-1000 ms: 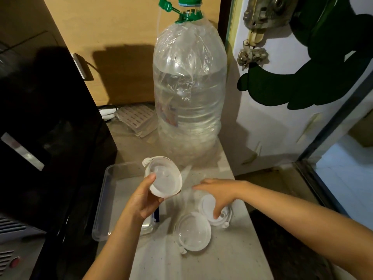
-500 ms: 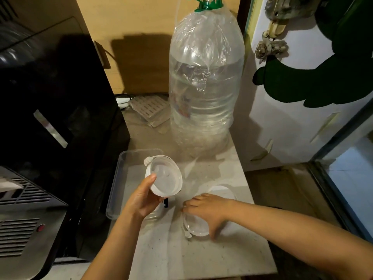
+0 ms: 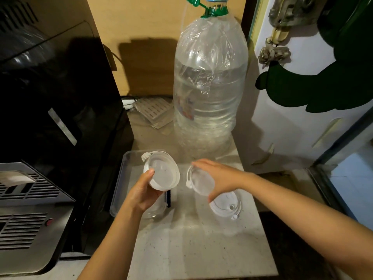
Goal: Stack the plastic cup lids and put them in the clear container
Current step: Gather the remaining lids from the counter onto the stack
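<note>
My left hand (image 3: 142, 190) holds a stack of translucent white cup lids (image 3: 164, 172), tilted toward me, above the clear container (image 3: 121, 178) on the counter's left. My right hand (image 3: 220, 176) grips a single clear lid (image 3: 199, 182) lifted off the counter, just right of the stack and apart from it. Another white lid (image 3: 225, 204) lies flat on the counter below my right hand. The container's near end is hidden behind my left hand.
A big water bottle (image 3: 210, 87) with a green cap stands at the back of the pale counter (image 3: 191, 249). A black appliance (image 3: 50, 98) walls the left side. A slatted packet (image 3: 153, 110) lies behind. The counter drops off at right and front.
My right hand has lifted one clear lid off the counter and carried it up and left toward the stack. The left hand keeps the stack in about the same place.
</note>
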{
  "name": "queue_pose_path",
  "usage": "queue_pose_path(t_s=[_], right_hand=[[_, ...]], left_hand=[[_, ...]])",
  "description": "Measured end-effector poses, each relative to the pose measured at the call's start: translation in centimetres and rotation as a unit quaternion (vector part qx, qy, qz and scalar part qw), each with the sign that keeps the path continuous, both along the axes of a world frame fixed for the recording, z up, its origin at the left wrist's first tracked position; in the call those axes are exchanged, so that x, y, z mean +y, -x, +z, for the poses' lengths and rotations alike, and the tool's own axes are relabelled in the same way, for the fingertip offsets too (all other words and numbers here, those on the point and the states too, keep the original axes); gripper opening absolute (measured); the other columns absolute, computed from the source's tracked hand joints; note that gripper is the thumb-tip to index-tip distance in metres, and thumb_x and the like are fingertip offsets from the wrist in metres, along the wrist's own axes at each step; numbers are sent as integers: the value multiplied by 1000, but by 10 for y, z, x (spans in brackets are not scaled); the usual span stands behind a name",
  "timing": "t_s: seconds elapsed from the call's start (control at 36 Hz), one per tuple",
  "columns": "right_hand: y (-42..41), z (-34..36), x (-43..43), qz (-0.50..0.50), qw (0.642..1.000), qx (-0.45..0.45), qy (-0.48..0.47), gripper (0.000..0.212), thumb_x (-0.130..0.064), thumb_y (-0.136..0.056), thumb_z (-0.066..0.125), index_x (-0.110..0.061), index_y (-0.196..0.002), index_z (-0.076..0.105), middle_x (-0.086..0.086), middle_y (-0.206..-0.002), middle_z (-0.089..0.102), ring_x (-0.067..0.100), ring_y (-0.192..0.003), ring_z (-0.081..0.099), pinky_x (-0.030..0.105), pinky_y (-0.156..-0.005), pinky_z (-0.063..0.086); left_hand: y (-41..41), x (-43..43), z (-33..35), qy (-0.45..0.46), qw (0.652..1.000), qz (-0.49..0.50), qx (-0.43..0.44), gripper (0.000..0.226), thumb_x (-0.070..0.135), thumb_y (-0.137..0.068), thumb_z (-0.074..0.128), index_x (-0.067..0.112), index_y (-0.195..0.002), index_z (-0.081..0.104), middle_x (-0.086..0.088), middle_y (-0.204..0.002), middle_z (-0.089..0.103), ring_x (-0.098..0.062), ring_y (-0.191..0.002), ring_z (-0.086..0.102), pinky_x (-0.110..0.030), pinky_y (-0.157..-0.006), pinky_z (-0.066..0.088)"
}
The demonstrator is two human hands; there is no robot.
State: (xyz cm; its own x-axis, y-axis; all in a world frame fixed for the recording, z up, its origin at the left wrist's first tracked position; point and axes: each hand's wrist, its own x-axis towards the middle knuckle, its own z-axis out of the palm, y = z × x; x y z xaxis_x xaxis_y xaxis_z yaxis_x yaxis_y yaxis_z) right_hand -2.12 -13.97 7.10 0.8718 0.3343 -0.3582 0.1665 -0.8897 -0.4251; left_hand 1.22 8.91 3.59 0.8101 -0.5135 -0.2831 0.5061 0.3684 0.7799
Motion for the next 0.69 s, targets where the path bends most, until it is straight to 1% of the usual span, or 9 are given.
queue_pose_path(t_s=[0.11, 0.22, 0.28, 0.33, 0.39, 0.44, 0.53, 0.61, 0.69], right_hand=[[-8, 34, -5, -88, 992, -28, -89, 114, -32, -65, 83, -20, -149, 7, 0, -158, 13, 17, -144, 18, 23, -111, 20], [-10, 64, 2, -138, 975, -49, -165, 109, -35, -65, 81, -23, -148, 12, -3, -156, 22, 17, -140, 28, 32, -112, 31], [-10, 74, 10, -143, 970, -61, -185, 104, -36, -65, 81, -21, -147, 18, -3, -153, 28, 16, -135, 35, 30, -109, 35], [-10, 77, 21, -145, 969, -73, -186, 102, -39, -64, 81, -19, -145, 23, -2, -150, 33, 16, -132, 38, 32, -108, 38], [-10, 77, 31, -144, 970, -79, -177, 100, -42, -63, 81, -18, -144, 26, -1, -147, 37, 17, -131, 41, 36, -107, 40], [-10, 76, 40, -145, 971, -84, -169, 100, -45, -62, 80, -18, -143, 28, 0, -145, 41, 18, -129, 43, 37, -106, 41], [-11, 74, 49, -150, 972, -94, -157, 99, -48, -63, 79, -19, -142, 29, 1, -144, 42, 19, -129, 44, 36, -105, 40], [-11, 75, 55, -152, 973, -98, -145, 100, -53, -63, 76, -19, -143, 27, 2, -147, 39, 20, -131, 42, 37, -107, 39], [-9, 78, 60, -148, 976, -105, -123, 101, -56, -63, 74, -21, -144, 25, 2, -149, 36, 21, -132, 40, 37, -107, 38]], left_hand=[[-2, -3, 6, 10, 1000, 22, -5, 100, 50, -14, 89, 23, -104, 54, -5, -103, 58, -20, -95, 55, -29, -66, 58], [-5, -10, 13, 12, 999, 26, -17, 107, 51, -14, 89, 22, -109, 51, -4, -104, 57, -19, -95, 55, -28, -67, 57], [-6, -13, 15, 15, 999, 23, -28, 115, 52, -16, 89, 18, -118, 46, -5, -105, 57, -20, -96, 55, -27, -69, 57], [-6, -18, 18, 26, 999, 11, -42, 118, 52, -21, 89, 14, -123, 44, -7, -106, 60, -20, -96, 58, -27, -70, 58], [-6, -23, 22, 38, 997, -7, -62, 107, 51, -26, 89, 13, -118, 51, -5, -101, 69, -18, -93, 65, -26, -72, 58], [-6, -27, 24, 50, 996, -16, -74, 100, 49, -29, 90, 15, -115, 53, -1, -96, 74, -15, -90, 69, -27, -74, 58], [-5, -32, 27, 56, 995, -13, -84, 104, 51, -26, 90, 14, -116, 52, 0, -93, 75, -14, -89, 70, -26, -73, 57], [-4, -34, 29, 52, 994, -10, -95, 106, 53, -24, 88, 14, -116, 51, 0, -92, 76, -13, -89, 70, -26, -71, 57], [-4, -35, 29, 52, 995, -1, -89, 110, 54, -22, 88, 13, -116, 51, 0, -91, 75, -14, -88, 70, -26, -72, 58]])
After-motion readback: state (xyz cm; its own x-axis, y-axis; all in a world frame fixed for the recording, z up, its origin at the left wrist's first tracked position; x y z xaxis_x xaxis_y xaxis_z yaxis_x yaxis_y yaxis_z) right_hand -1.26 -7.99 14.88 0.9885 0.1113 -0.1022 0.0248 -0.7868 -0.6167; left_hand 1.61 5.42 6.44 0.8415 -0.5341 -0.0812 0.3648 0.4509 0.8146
